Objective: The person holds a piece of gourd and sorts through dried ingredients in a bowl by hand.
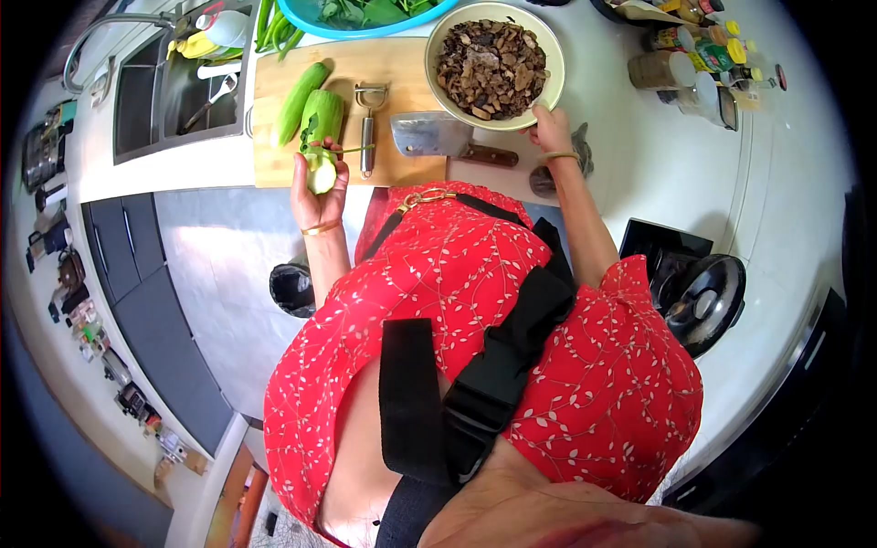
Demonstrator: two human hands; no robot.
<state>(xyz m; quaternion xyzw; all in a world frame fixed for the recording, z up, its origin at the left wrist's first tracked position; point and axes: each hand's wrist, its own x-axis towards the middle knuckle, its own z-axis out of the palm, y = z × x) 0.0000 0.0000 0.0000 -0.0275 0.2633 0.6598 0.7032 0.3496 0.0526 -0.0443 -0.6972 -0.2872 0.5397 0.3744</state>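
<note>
My left hand (320,187) is wrapped round a pale green piece of vegetable (321,172) at the front edge of the wooden cutting board (402,73). Just beyond it lie a thick green gourd (323,111) and a slimmer green one (300,102). A metal peeler (367,128) rests to their right, followed by a cleaver (429,134) with a wooden handle. With its fingers at the near rim, my right hand (550,130) grips a cream bowl (558,78) that holds brown, chunky pieces.
A blue basin (365,33) of leafy greens stands behind the board, beside long green peppers (274,29). The sink (174,100) is at the left. Bottles and jars (703,68) crowd the right rear. A black lidded pot (703,306) sits at the right.
</note>
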